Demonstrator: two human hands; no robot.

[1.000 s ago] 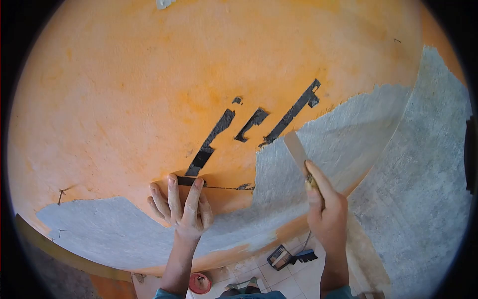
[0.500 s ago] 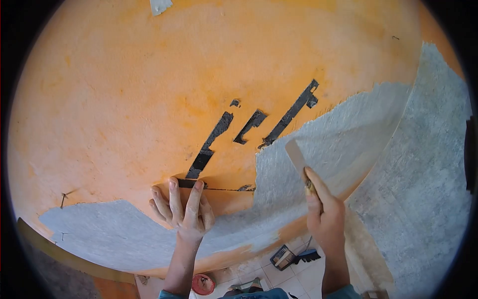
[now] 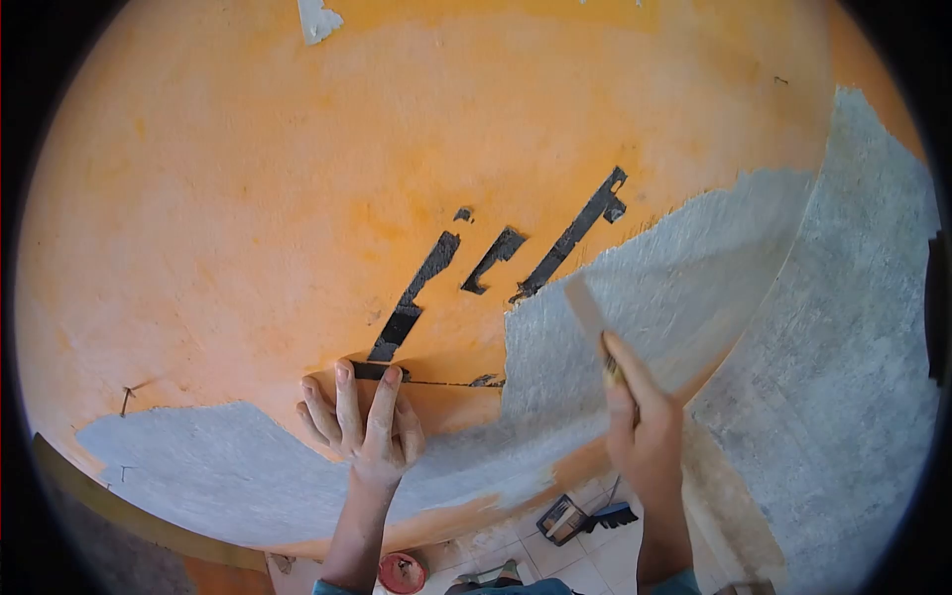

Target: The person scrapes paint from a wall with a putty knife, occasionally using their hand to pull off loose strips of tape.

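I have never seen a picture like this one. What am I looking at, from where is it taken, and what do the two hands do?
The view comes from a camera worn on a person's head; its wide lens bends everything round. Both bare hands are that person's own. They face an orange wall with black marks and grey scraped patches. The left hand lies flat against the wall, fingers spread. The right hand holds a scraper, its flat blade on the grey patch. Far below, on the tiled floor, stand a red container and a brush.
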